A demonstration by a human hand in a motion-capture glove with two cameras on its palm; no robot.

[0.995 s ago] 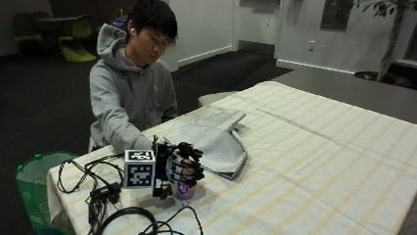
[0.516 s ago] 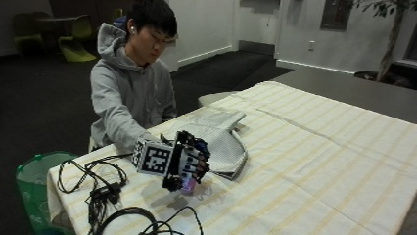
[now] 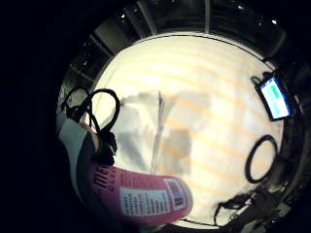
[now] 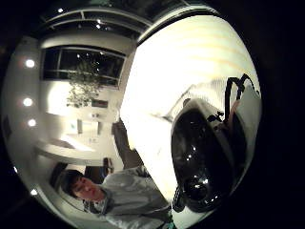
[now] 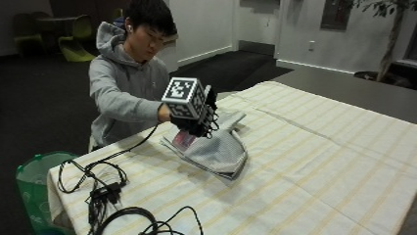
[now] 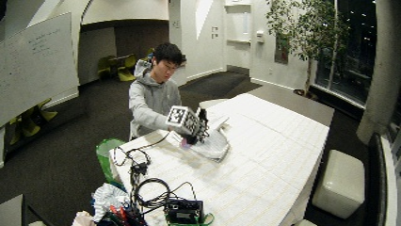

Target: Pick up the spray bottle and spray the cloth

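In the centre-left of the outside view, the gloved right hand [image 5: 196, 122] had lifted off the striped tablecloth [image 5: 338, 161] since a second earlier — it now hung above the folded grey-white cloth [image 5: 218, 152], fingers curled round the pink plastic spray bottle [image 5: 184, 139]. The bottle was tilted, its labelled body [image 3: 146, 196] close against the palm, its base towards the person. With the pick-up apparently done, what remained was probably aiming the nozzle at the cloth — whether the trigger was already under a finger could not be seen.
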